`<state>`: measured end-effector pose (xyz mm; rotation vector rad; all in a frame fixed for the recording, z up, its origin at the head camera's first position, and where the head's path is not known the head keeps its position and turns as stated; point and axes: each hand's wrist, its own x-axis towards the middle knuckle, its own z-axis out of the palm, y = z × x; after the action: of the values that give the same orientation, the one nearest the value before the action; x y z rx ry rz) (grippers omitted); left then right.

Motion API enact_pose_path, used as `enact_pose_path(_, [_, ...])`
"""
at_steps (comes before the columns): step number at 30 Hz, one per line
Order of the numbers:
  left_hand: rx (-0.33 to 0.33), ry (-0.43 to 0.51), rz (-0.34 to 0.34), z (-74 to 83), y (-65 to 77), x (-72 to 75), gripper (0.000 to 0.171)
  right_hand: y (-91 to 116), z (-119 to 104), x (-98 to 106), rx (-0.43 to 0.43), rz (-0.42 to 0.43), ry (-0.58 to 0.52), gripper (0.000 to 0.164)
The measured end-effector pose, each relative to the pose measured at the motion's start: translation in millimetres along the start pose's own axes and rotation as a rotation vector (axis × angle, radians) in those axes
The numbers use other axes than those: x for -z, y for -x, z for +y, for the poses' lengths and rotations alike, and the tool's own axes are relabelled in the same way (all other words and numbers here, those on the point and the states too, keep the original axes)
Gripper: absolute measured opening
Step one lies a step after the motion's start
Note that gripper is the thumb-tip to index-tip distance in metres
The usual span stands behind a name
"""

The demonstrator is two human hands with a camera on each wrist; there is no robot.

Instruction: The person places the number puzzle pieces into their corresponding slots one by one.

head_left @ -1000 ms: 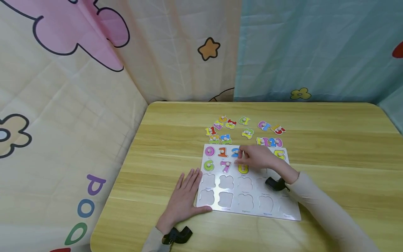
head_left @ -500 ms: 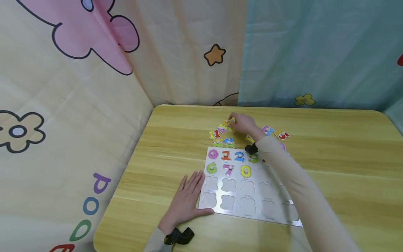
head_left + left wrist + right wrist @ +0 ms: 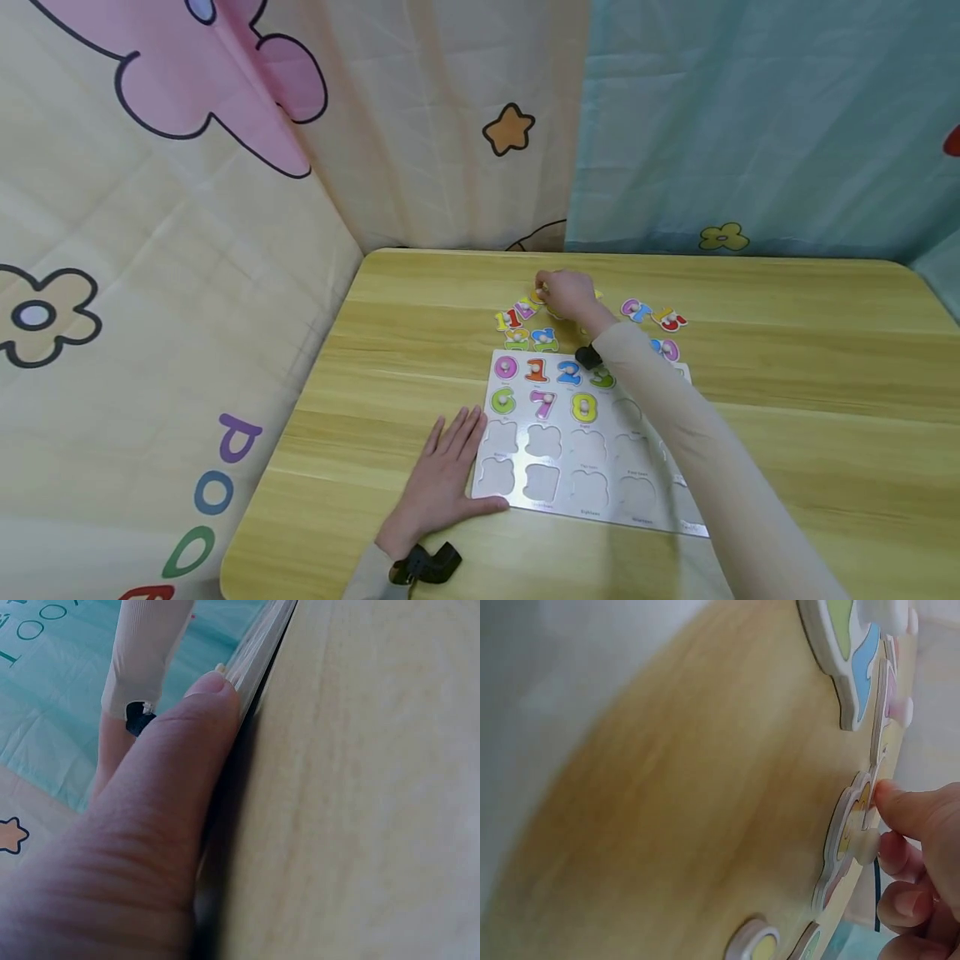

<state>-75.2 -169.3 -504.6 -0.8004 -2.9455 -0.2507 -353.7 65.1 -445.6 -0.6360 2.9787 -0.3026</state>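
A white number puzzle board (image 3: 566,467) lies on the table, with colourful numbers filling part of its upper two rows. My left hand (image 3: 442,479) lies flat at its left side, fingers spread and thumb along the front corner; the left wrist view shows the thumb (image 3: 172,750) against the board's edge. Beyond the board, my right hand (image 3: 568,293) pinches at an orange number puzzle piece (image 3: 537,297). In the right wrist view its thumb touches that piece (image 3: 865,796), near a yellow piece (image 3: 844,840) with a white knob. The right forearm hides the board's right side.
Several loose number pieces lie behind the board, among them a yellow-red eleven (image 3: 508,320), a purple-blue piece (image 3: 636,310) and a yellow-red fifteen (image 3: 669,319). The wooden table (image 3: 360,375) ends at patterned curtains (image 3: 420,150).
My right hand has left the board's top row and gone to the loose pieces behind it, shifting slightly left in the last half second. The left hand stays on the board.
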Motion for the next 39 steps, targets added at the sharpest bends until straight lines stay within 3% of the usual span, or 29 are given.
enact_pose_path(7, [-0.001,0.007,0.004,-1.0,0.4,-1.0,0.114,6.8,3.5,2.1,0.042,0.138,-0.053,0.018])
enact_pose_path(12, [-0.002,0.017,0.001,-1.6,0.4,-0.4,0.114,24.2,5.6,15.5,0.086,0.154,-0.066,0.018])
enact_pose_path(17, [-0.002,0.012,0.004,-2.9,0.3,-0.4,0.114,50.3,10.5,22.8,0.131,0.121,-0.093,0.016])
enact_pose_path(24, [-0.001,0.013,-0.005,-2.7,0.0,-0.8,0.114,97.8,16.7,25.6,0.107,0.023,-0.191,0.022])
enact_pose_path(33, [0.007,0.021,-0.009,-3.0,-0.3,0.4,0.114,153.1,19.1,23.0,0.082,0.006,-0.108,0.026])
enact_pose_path(39, [0.006,0.030,-0.012,-2.6,-0.3,0.5,0.114,179.2,26.1,11.6,0.076,-0.026,-0.118,0.023])
